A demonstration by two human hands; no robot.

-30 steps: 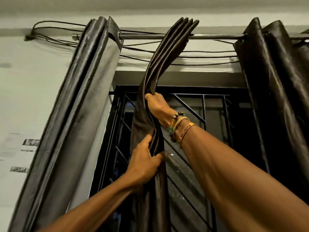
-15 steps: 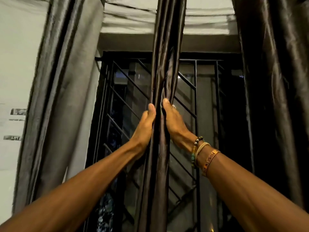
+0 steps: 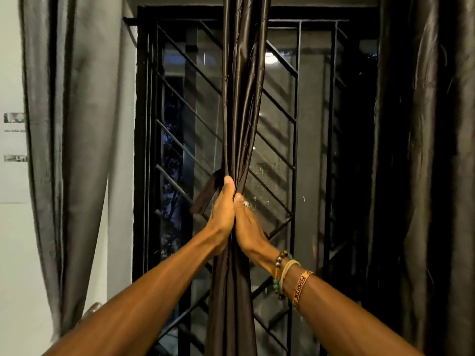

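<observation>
I stand in a room with a pale wall [image 3: 12, 240], facing a tall window with darkness outside. Nearest to me, my forearms reach up and forward, the right wrist wearing bracelets [image 3: 288, 276] of beads, cord and a printed band. My left hand [image 3: 221, 217] and right hand [image 3: 248, 224] meet side by side, touching, around the middle curtain [image 3: 241, 98]. Both wrap the gathered brown cloth, thumbs in front and fingers curled out of sight behind the bundle, squeezing it into a narrow rope. A small ring [image 3: 246, 203] shows on my right hand. A dark strip of fabric [image 3: 207, 195] sticks out just left of my left thumb; I cannot tell whether I grip it too. The curtain hangs straight down the centre of the window. A grey curtain [image 3: 77, 124] hangs at the left, a dark curtain [image 3: 424, 150] at the right. Behind them stands the black metal grille [image 3: 297, 124] with slanted bars.
</observation>
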